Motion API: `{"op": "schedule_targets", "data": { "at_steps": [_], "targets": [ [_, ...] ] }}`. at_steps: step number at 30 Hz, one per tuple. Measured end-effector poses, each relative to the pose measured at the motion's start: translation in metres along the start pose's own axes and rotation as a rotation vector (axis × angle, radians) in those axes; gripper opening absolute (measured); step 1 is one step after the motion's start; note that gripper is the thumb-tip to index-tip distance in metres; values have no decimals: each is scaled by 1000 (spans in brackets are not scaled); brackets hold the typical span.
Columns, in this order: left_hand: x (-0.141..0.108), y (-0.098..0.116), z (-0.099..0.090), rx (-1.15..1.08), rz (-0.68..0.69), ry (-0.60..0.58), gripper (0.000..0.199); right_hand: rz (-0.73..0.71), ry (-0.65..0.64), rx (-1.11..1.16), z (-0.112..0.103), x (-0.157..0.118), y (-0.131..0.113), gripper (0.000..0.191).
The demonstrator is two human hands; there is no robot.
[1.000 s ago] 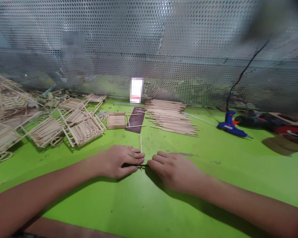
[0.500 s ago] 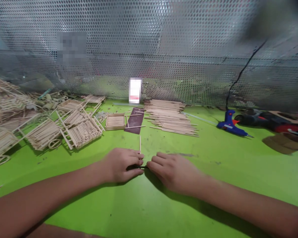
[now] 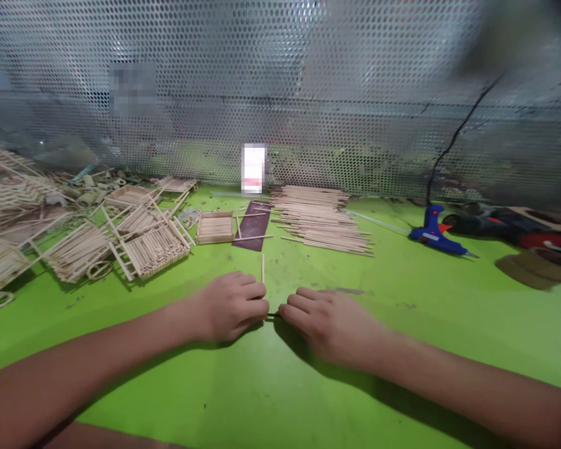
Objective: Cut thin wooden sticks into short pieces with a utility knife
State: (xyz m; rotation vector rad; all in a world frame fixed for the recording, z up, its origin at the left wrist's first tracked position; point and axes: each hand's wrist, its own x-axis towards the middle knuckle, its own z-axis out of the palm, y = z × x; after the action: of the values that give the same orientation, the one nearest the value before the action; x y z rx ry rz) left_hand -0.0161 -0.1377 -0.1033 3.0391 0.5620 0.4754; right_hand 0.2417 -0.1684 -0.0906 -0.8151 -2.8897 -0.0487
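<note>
Low over the green table, my left hand [image 3: 234,305] is closed, its fingers pressed down on a thin wooden stick [image 3: 263,268]. That stick points away from me past the fingertips. My right hand [image 3: 325,321] is closed too, knuckles up, just across a small gap. A thin dark strip [image 3: 273,315] bridges the gap, running from the right fingertips to the left ones. It looks like a narrow blade, but most of it is hidden under the hands. The strip crosses the near end of the stick.
Beyond my hands lies a pile of wooden sticks [image 3: 322,218]. Beside it are a dark sheet [image 3: 257,224] and a small stick-built cart [image 3: 215,227]. More stick carts [image 3: 154,249] crowd the left. A blue glue gun [image 3: 432,234] and brown tape roll [image 3: 537,268] sit right. Perforated metal [image 3: 280,93] stands behind.
My left hand's fingers have curled in, and its thumb has drawn from the dark strip's near side out of sight. My right hand has hardly moved. The view has shifted slightly.
</note>
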Motion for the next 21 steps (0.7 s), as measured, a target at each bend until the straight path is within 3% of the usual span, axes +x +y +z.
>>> {"op": "schedule_targets", "data": {
  "at_steps": [9,17,21],
  "targets": [
    [-3,-8,-2,-138,43,-19,23,-15,21,72,4,7,-4,17],
    [-15,-3,-6,-105,-92,9,17,5,9,22,6,9,-5,12],
    [-19,-3,-8,-167,-98,-17,46,17,-30,-24,4,1,-2,20]
  ]
}}
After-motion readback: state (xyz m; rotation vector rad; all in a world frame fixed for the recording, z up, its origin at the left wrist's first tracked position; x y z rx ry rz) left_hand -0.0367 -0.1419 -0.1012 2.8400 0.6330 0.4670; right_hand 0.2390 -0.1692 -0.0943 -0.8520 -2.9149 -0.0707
